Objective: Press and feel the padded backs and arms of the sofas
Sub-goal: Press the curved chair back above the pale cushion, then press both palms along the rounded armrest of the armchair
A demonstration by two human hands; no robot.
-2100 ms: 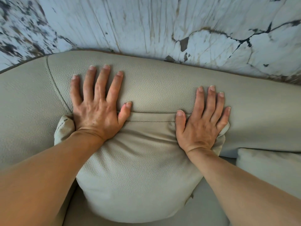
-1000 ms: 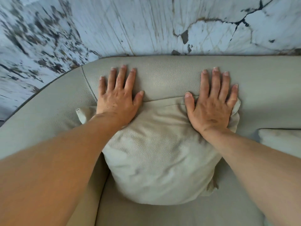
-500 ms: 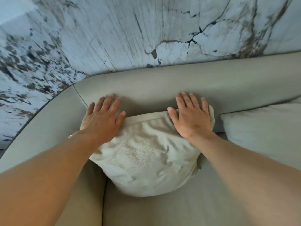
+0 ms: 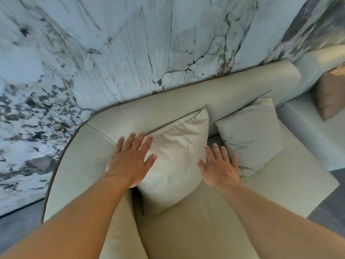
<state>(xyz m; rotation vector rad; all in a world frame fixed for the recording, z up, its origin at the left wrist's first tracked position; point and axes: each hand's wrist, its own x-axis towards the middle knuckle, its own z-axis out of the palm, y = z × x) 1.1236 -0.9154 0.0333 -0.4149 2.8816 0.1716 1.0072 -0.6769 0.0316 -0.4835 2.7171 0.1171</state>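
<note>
Both hands are spreading flat, palms down, fingers splayed wide, gripping nothing. The left hand (image 4: 128, 161) is lying over the left edge of the pale cream leather square cushion (image 4: 175, 161), fingertips reaching toward the seam where the beige leather padded sofa back (image 4: 168, 109) is meeting the beige rounded sofa arm (image 4: 80, 165); whether the palm is pressing down or just hovering, cannot tell. The right hand (image 4: 219, 166) is sitting at the cushion's right edge, in the gap between it and a second pale grey-cream square cushion (image 4: 250, 135), its outer fingers overlapping that second cushion; contact is unclear. Both cushions are leaning against the sofa back, on the beige leather seat (image 4: 205, 212). Bare forearms are running in from the bottom corners. Behind the sofa a white marble-look wall with dark veins (image 4: 130, 43) is curving around. At far right, a second light sofa (image 4: 309, 116) is standing just beside, with a brown cushion (image 4: 330, 96) on it.
</note>
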